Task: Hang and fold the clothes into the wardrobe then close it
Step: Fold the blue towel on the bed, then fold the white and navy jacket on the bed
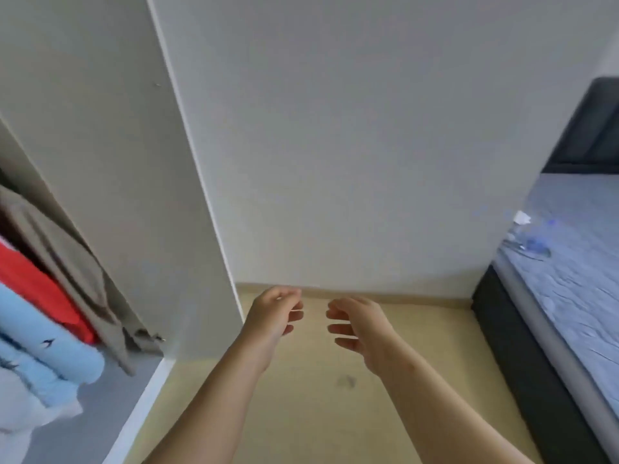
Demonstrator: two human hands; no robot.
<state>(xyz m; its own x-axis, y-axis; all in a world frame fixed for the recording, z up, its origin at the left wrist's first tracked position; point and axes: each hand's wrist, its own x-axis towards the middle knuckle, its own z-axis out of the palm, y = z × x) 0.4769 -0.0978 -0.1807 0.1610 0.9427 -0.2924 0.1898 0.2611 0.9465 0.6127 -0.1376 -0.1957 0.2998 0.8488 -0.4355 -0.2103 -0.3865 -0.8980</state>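
Plainly, the left hand (274, 316) and right hand (360, 324) hover empty, fingers loosely curled, over the floor (318, 413); clothes (50, 296) hang at left inside the wardrobe (110, 162). No readable writing shows.

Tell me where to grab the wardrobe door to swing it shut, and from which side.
Take the door by its free vertical edge, the pale strip facing the room. Come from the right, where both empty hands already hover over the floor, curling the fingers around that edge. No handle shows on the panel, so the edge is probably the only grip. Keep clear of the hanging clothes.
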